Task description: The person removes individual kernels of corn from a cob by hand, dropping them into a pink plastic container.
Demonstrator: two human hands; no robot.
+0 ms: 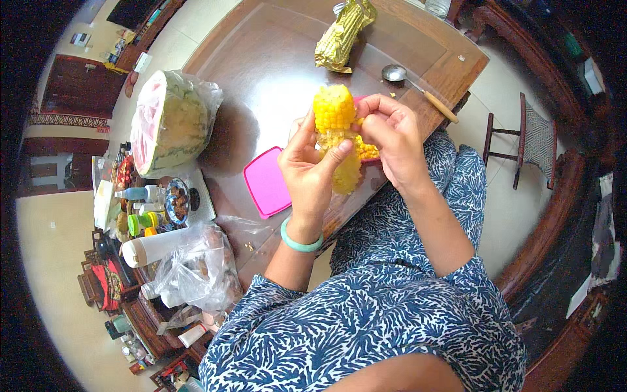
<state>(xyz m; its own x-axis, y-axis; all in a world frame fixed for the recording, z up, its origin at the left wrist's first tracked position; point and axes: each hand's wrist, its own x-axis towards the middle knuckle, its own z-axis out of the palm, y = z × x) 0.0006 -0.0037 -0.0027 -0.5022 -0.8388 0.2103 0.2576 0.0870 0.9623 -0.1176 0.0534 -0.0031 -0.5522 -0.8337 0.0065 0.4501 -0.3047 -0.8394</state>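
Note:
My left hand (313, 161), with a pale green bangle on its wrist, holds a corn cob (334, 108) upright. Yellow kernels remain around its upper part, while the lower part is stripped. At the cob's right side, my right hand (392, 132) has its thumb and finger closed on what looks like a loose kernel or two. Loose kernels (366, 149) lie in a pink container (371, 160) under the hands, which mostly hide it. A flat pink lid (267, 182) rests on the table just left of my left hand.
A wooden table (289, 24) bears a packaged corn cob (343, 39), a wooden-handled ladle (395, 73) and a wrapped cut watermelon (176, 117). At the left stand a dish of dark food (177, 201), bottles and a plastic bag (201, 269). A stool (521, 139) is on the floor.

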